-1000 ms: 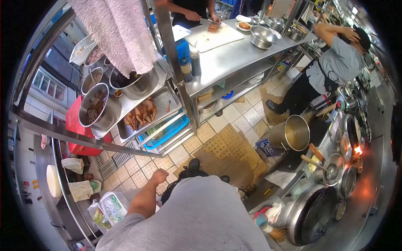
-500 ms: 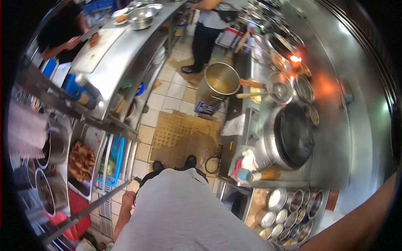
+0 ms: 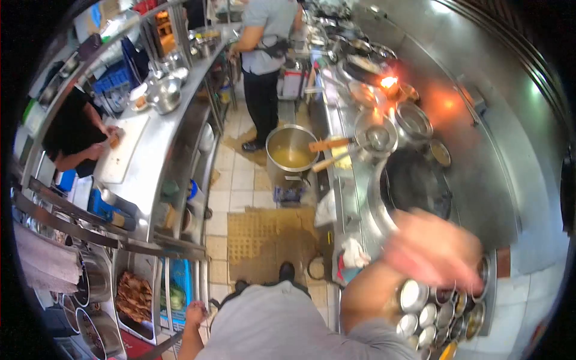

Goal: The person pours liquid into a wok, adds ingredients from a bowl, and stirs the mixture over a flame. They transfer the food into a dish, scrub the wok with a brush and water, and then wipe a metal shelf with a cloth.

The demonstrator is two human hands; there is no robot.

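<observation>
At the lower right of the frame, the right grip hovers, blurred, just over a cluster of small steel bowls set into the surface. The blur hides whether it is wide or narrow. The wok lies just above it in the frame. At the lower left, the left grip hangs near the roast meat, fingers curled; whether it holds anything cannot be told.
</observation>
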